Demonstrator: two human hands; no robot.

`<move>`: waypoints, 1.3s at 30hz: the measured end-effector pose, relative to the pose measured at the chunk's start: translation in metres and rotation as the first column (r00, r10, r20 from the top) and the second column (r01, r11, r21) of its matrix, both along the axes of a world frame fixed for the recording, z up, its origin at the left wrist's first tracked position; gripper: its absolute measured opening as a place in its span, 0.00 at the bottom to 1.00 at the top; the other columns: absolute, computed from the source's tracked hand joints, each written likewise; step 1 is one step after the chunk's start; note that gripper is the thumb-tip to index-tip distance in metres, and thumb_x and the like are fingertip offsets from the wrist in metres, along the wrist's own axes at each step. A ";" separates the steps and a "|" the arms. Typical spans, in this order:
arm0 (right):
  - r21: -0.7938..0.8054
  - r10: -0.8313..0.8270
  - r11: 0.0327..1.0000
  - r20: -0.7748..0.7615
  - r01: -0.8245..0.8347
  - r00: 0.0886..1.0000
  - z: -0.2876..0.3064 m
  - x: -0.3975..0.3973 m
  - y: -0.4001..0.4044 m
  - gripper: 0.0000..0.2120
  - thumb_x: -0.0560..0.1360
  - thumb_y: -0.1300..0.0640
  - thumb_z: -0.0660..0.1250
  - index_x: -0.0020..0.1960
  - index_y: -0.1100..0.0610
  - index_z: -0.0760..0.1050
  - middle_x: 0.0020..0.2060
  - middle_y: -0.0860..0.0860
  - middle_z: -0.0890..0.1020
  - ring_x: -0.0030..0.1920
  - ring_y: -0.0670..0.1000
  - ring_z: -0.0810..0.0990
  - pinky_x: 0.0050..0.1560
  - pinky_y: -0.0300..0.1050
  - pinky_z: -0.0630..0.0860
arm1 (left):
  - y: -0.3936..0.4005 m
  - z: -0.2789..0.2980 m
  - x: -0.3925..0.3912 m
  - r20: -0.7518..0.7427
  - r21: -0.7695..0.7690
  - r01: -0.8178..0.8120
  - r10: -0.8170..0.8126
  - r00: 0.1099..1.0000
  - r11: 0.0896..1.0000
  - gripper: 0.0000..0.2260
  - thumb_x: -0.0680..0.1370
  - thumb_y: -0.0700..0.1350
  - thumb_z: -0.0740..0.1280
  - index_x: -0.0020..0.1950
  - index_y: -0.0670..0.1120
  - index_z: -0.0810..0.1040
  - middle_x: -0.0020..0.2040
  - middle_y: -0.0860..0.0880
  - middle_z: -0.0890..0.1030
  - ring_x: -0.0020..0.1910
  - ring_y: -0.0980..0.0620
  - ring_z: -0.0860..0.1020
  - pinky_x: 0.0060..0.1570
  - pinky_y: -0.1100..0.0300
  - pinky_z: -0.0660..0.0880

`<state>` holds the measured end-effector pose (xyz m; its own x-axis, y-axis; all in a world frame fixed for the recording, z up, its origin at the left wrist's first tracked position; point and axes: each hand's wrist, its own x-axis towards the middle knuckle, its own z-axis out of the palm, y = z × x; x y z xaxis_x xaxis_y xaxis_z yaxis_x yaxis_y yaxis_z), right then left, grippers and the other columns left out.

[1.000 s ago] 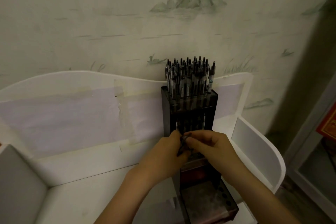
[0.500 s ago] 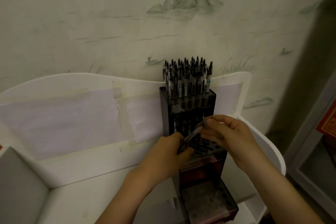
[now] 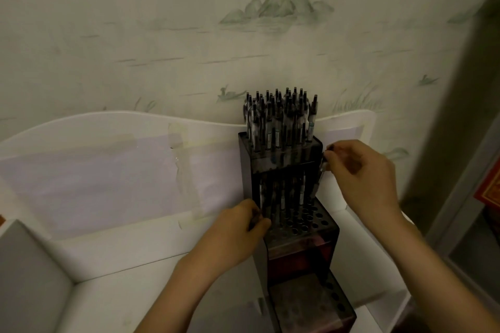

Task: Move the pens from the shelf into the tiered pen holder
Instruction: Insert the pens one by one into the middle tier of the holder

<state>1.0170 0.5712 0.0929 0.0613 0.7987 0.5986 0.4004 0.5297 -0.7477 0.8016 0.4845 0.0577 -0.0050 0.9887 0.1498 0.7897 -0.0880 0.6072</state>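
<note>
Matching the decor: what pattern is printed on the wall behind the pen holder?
Pale green ink-style mountains, grass and ripples on an off-white wall, in the head view.

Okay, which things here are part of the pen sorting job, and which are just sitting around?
Part of the job:
- tiered pen holder
- pens in its top tier
- pen pinched in the right hand
- left hand, gripping something dark, likely more pens
- white shelf

Just sitting around:
- taped paper sheets on the shelf's back panel
- red item at the right edge
</note>
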 end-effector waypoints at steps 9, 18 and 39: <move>-0.027 0.010 1.000 0.038 -0.009 0.999 -0.019 -0.006 0.012 0.04 0.75 0.57 0.71 0.50 0.51 0.80 0.39 0.45 0.84 0.41 0.43 0.83 0.44 0.24 0.72 | -0.004 -0.003 -0.004 -0.054 0.007 0.071 -0.070 0.996 0.997 0.07 0.83 0.45 0.58 0.55 0.42 0.72 0.36 0.58 0.71 0.31 0.65 0.69 0.31 0.74 0.65; -0.166 0.022 0.986 0.089 -0.007 0.996 -0.045 -0.009 0.014 0.06 0.74 0.55 0.72 0.50 0.54 0.81 0.39 0.46 0.83 0.41 0.40 0.81 0.41 0.20 0.69 | -0.007 -0.003 -0.010 0.008 0.005 0.077 -0.077 0.997 0.997 0.09 0.83 0.46 0.57 0.57 0.43 0.73 0.45 0.57 0.75 0.40 0.64 0.74 0.39 0.76 0.68; -0.277 0.579 0.798 0.105 -0.535 0.808 -0.044 -0.065 -0.049 0.10 0.74 0.60 0.71 0.51 0.47 0.82 0.45 0.41 0.84 0.48 0.41 0.82 0.51 0.35 0.77 | -0.020 0.001 -0.022 -0.008 -0.058 0.125 -0.126 0.992 0.990 0.10 0.78 0.53 0.66 0.57 0.52 0.72 0.45 0.54 0.78 0.42 0.59 0.77 0.44 0.57 0.78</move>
